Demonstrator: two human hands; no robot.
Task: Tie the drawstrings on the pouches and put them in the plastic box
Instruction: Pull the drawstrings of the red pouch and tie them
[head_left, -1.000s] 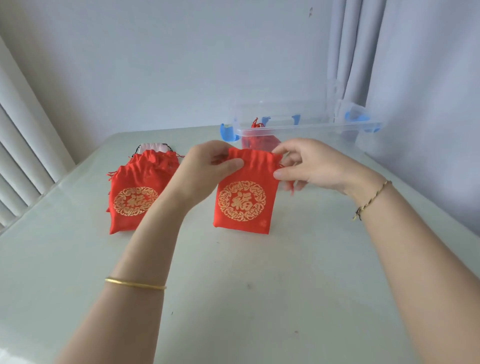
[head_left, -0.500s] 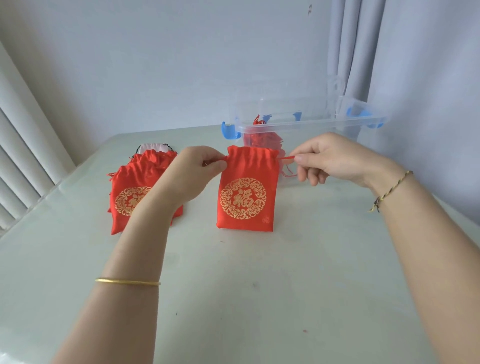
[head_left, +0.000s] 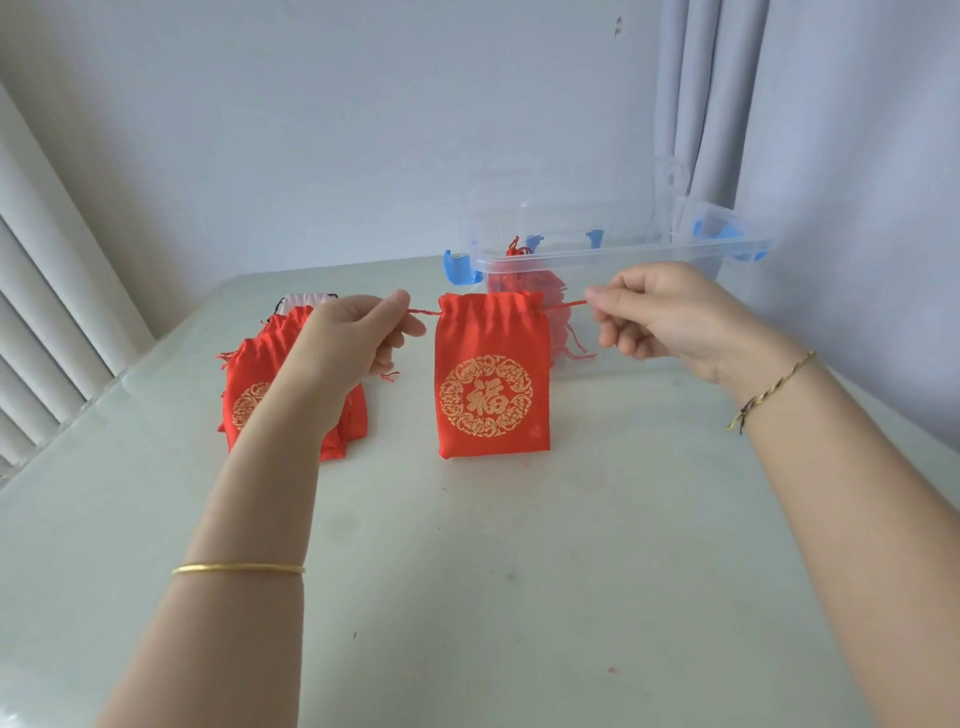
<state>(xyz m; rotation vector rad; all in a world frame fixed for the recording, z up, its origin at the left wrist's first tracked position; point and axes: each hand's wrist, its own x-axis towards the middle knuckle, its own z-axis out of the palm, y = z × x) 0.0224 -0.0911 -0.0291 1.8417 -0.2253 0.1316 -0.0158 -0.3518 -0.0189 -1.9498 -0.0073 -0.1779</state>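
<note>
Pinches one drawstring (head_left: 423, 313) in the left hand (head_left: 358, 332) and the other in the right hand (head_left: 660, 317), taut sideways, apparently to cinch the pouch (head_left: 493, 384) standing on the tabletop (head_left: 519, 571) just before the far-right plastic box (head_left: 623, 249).

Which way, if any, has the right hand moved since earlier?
Yes: the right hand moved rightward along the plastic box, away from the pouch, pinching its drawstring.

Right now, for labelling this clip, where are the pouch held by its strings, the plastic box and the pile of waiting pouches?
pouch (head_left: 493, 395): head view, gold emblem on its front.
plastic box (head_left: 571, 260): head view, clear front rim.
pile of pouches (head_left: 244, 364): head view, red cloth of the top pouch.
</note>
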